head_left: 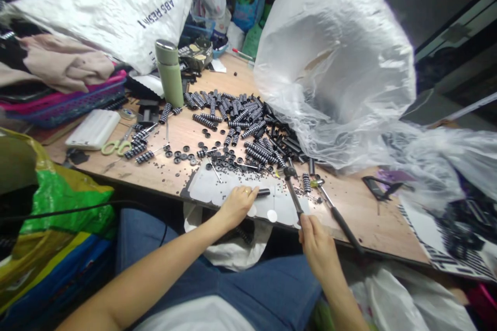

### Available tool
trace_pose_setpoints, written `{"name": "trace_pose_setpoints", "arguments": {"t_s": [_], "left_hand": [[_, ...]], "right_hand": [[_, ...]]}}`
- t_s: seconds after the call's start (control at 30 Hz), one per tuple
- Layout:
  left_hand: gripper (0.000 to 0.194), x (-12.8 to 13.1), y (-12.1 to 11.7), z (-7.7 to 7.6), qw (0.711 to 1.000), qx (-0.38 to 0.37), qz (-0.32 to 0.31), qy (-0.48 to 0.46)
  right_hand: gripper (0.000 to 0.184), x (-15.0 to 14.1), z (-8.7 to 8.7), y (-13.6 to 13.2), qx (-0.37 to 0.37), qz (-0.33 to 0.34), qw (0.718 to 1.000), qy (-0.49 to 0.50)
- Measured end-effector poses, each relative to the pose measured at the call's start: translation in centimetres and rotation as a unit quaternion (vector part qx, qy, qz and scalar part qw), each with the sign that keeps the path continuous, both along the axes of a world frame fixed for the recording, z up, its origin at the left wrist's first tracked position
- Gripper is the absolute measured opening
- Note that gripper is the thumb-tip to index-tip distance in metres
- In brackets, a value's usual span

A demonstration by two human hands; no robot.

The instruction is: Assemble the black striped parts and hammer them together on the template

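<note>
The left hand [237, 207] clasps a black cylindrical rod [264, 192], which points rightward, toward the grey metal hammer [294, 195] gripped by the right hand [316, 242].

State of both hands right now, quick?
Left hand: closed, holding a black tube.
Right hand: closed, holding a hammer.

One head view: from above the lap [267, 282], facing forward and down over the tabletop [388, 232], near edge slanting lower rightward. Close on left hand [236, 206] and right hand [317, 242] at that edge; wide, catches background beyond the tabletop.
</note>
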State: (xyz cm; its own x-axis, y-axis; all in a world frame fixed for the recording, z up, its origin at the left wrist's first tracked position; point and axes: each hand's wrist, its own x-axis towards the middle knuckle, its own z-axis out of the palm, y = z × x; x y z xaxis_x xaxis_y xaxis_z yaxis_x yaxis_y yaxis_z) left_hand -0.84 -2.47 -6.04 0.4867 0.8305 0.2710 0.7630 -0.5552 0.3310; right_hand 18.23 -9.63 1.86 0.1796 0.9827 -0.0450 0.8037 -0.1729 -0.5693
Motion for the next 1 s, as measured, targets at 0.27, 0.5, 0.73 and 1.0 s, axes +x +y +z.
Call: {"name": "trace_pose_setpoints", "arguments": {"t_s": [0.27,0.5,0.73,1.0], "left_hand": [[0.01,-0.7,1.8,4.0,0.977,-0.078,0.07,-0.185],[0.015,-0.2,2.7,3.5,0.972,-0.056,0.087,-0.21],[0.015,-0.5,2.5,3.0,0.973,-0.032,0.09,-0.21],[0.007,-1.7,0.8,4.6,0.98,-0.065,0.092,-0.165]], "right_hand": [[0.04,-0.6,0.2,-0.8,-0.005,0.037,0.999,0.038],[0.039,-2.1,0.2,-1.3,0.051,0.019,0.998,-0.008],[0.04,-2.3,-0.3,-1.3,0.047,0.001,0.999,0.024],[0.044,-1.5,-2.7,-1.0,-0.015,0.037,0.999,-0.009]]}}
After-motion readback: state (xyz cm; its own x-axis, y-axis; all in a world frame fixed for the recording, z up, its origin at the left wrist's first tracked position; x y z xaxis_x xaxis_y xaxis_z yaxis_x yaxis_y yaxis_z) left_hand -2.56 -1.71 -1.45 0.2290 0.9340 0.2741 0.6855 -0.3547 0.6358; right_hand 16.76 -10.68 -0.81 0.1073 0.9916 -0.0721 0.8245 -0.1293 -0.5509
